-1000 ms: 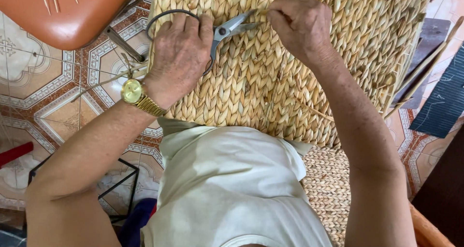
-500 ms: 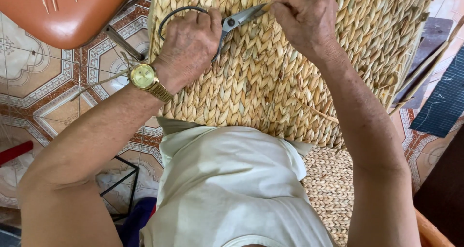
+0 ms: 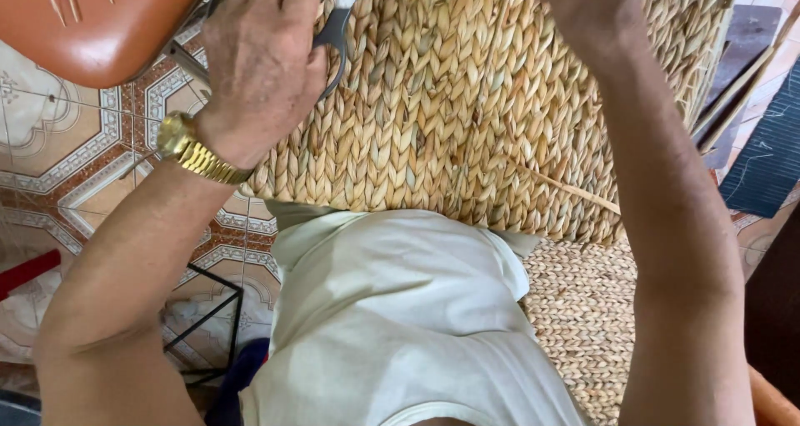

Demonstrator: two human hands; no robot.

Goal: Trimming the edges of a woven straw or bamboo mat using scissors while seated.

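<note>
The left hand (image 3: 262, 59) grips the scissors (image 3: 340, 14) at the woven basket (image 3: 467, 118), which looks nearly all woven, one loose straw (image 3: 567, 189) sticks out, and I cannot tell what the right hand (image 3: 583, 5) grips.

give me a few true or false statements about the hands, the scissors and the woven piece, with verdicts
1. The left hand grips the dark handles of the scissors. True.
2. The woven piece is made of blue plastic strips. False: it is tan braided natural fibre.
3. A gold wristwatch sits on the left wrist. True.
4. The right hand holds a hammer. False: no hammer shows; the hand sits at the top edge against the weave, its fingers cut off from view.
5. The floor is bare grey concrete. False: it is patterned tile.
</note>
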